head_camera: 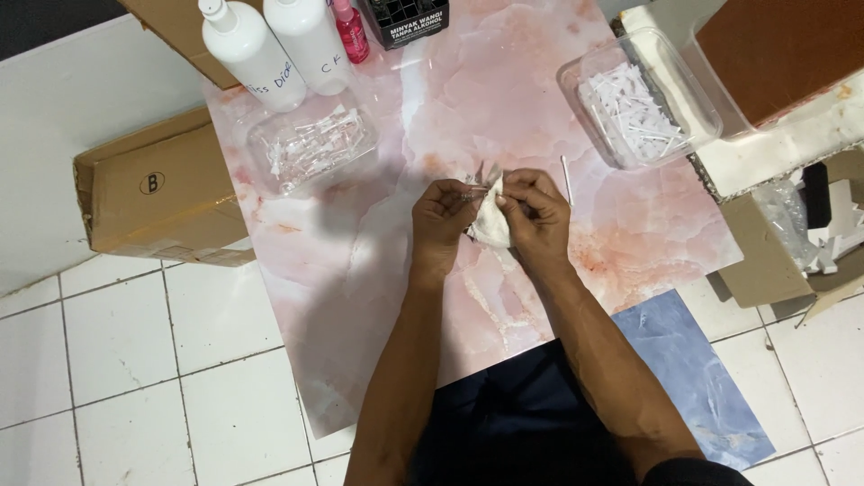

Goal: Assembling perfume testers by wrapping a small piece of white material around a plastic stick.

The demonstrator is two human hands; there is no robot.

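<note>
- The left hand point(441, 219) and the right hand point(533, 211) meet over the middle of the pink marbled counter point(360, 270), both working one off-white cloth point(490, 220).
- The left hand's grip is closed: its fingertips pinch a small clear piece at the cloth's upper edge; what that piece is I cannot tell.
- The right hand's grip is clamped on the cloth, which is bunched between thumb and fingers and hangs down between the two hands.
- A thin white stick point(566, 180) lies on the counter just beside the right hand, toward the right edge.
- A clear tray of white plastic parts point(641, 101) sits at the far right edge.
- A second clear tray of small clear parts point(310, 144) lies toward the far left corner.
- Two white bottles point(279, 45) and a small pink bottle point(351, 31) stand along the far edge, with a black box point(405, 20) next to them.
- A cardboard box point(157, 189) rests on the tiled floor against the counter's left edge.
</note>
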